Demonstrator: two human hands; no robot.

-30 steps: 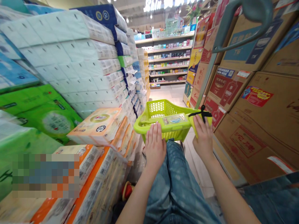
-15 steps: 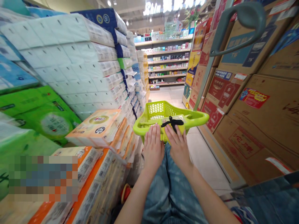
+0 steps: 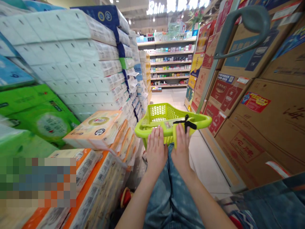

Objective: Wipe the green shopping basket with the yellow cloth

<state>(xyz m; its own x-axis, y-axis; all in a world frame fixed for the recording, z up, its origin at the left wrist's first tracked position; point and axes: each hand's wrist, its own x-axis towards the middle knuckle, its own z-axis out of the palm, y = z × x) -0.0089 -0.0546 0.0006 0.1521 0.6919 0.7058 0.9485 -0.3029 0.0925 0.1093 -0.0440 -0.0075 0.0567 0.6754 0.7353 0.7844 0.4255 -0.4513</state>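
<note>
A lime-green plastic basket (image 3: 143, 122) stands on the aisle floor in front of my knees. My left hand (image 3: 156, 151) lies flat against its near wall, fingers stretched out and together, holding nothing. Beside it, my right hand (image 3: 181, 149) presses a lime-green flat piece with a black tie (image 3: 186, 122) against the basket's near rim, fingers pointing up. A clear flat pack (image 3: 166, 124) lies inside the basket. The basket's long grey-green pull handle (image 3: 247, 22) rises at the upper right.
Stacked tissue and paper-roll packs (image 3: 78, 60) wall the left side, with orange packs (image 3: 95, 178) close to my left arm. Brown and red cartons (image 3: 250, 127) line the right. The tiled aisle (image 3: 171, 95) runs ahead to product shelves (image 3: 170, 60).
My right hand carried the green piece with the black tie from the basket's right corner to the middle, next to my left hand. The left hand stayed on the near wall.
</note>
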